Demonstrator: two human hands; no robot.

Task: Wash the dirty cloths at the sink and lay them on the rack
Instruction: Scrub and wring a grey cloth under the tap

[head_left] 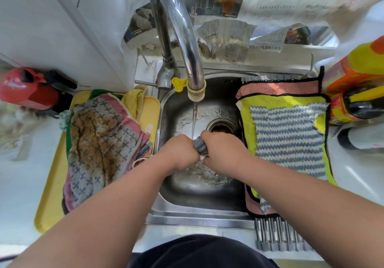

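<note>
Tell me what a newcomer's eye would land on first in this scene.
First, the left hand and right hand, meeting over the sink and gripping a small grey cloth under the running tap. Next, the brown-stained cloth heaped on the yellow tray left of the sink. Then the bright striped cloth spread on the rack to the right.

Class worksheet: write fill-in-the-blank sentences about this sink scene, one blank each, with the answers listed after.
1. The cloth gripped by the left hand and right hand is ____ in colour.
2. The tray under the dirty cloths is ____.
3. The striped cloth lies to the ____ of the sink.
4. The tap is turned ____.
Answers: grey; yellow; right; on.
</note>
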